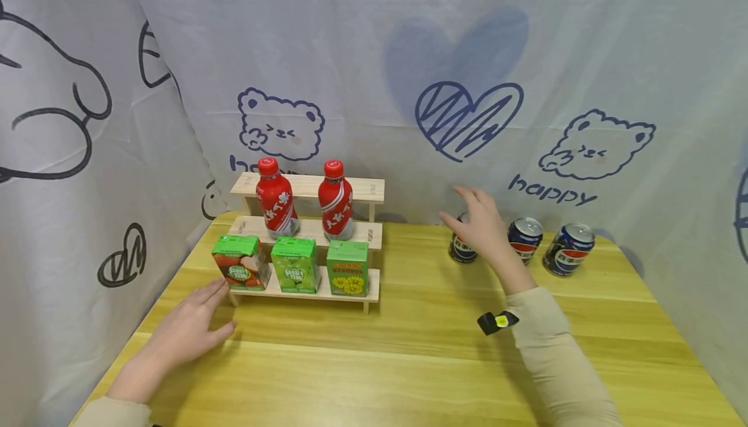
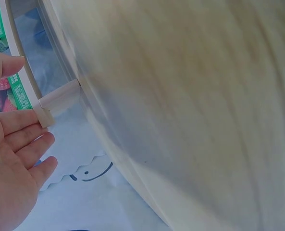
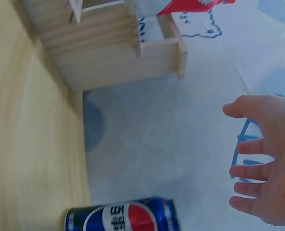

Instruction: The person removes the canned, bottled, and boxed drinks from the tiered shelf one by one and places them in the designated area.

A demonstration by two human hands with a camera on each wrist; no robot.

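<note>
My left hand (image 1: 186,324) is at the left end of a three-tier wooden shelf (image 1: 363,189), its fingertips at the lowest tier's corner beside a red-and-green juice box (image 1: 241,265). In the left wrist view these fingers (image 2: 24,137) are fairly straight and the thumb stands apart. A green juice box (image 1: 295,268) and a green drink carton with yellow flowers (image 1: 349,274) share that tier. Over on the right, my right hand (image 1: 484,224) hovers with spread fingers above a dark blue Pepsi can (image 1: 461,250), partly hiding it. Nothing is in its grasp in the right wrist view.
Two red bottles (image 1: 277,200) stand on the shelf's middle tier. Two more Pepsi cans, one in the middle (image 1: 526,231) and one at the far right (image 1: 569,250), stand on the wooden table (image 1: 409,375). A printed white curtain (image 1: 362,57) hangs behind and at both sides.
</note>
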